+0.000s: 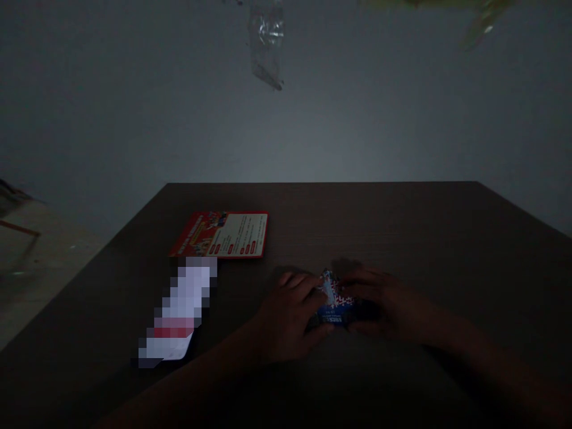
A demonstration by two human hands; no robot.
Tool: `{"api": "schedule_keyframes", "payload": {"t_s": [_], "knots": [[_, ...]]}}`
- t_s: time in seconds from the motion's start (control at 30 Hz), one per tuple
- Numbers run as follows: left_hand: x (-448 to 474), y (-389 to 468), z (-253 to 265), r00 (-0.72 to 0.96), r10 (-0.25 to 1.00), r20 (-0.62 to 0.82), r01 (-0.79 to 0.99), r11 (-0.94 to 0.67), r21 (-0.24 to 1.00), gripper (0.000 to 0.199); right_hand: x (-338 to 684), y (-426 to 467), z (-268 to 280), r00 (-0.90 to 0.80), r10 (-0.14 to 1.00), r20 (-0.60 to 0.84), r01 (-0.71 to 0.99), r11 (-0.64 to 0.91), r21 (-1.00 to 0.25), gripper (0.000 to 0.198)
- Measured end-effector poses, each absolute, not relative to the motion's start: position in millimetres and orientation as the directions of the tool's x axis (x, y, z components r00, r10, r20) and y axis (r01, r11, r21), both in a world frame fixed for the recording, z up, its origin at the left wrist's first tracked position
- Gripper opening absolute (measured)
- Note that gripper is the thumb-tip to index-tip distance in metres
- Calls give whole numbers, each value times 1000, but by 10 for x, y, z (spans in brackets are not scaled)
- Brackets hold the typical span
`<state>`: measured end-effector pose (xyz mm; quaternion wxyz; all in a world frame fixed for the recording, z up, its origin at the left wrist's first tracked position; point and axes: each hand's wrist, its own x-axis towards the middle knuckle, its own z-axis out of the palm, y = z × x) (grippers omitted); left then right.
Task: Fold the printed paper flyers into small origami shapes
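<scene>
A small blue packet [336,311] with a dark, red and white pattern and pale lettering lies on the dark table [366,226], between my two hands. My left hand [292,313] curls over its left end, with the thumb along the near edge. On the other side, my right hand [379,304] grips the right end, fingers over the far part and thumb at the near edge. Both hands rest low, close to the tabletop. Dim light and my fingers hide the packet's ends, and its exact kind cannot be made out.
A lit phone [183,310], its screen blurred out, lies to the left of my left hand. Beyond it is a red and white printed card [241,233]. A pale wall [335,119] rises behind the table, with a clear plastic piece [267,44] hanging on it.
</scene>
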<state>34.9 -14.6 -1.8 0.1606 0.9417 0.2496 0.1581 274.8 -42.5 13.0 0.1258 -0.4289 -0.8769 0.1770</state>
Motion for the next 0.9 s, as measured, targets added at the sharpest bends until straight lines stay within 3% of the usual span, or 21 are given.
{"api": "schedule_keyframes", "payload": {"t_s": [0.3,0.9], "knots": [[377,-136,-2,817,527,233,433,-828,356,26,2728,-406,179,-615,783,88,661,573,-485,35],[336,-100,4,808,546,223,406,-790,460,26,2770,-388,119,-610,787,89,652,562,-508,39]]}}
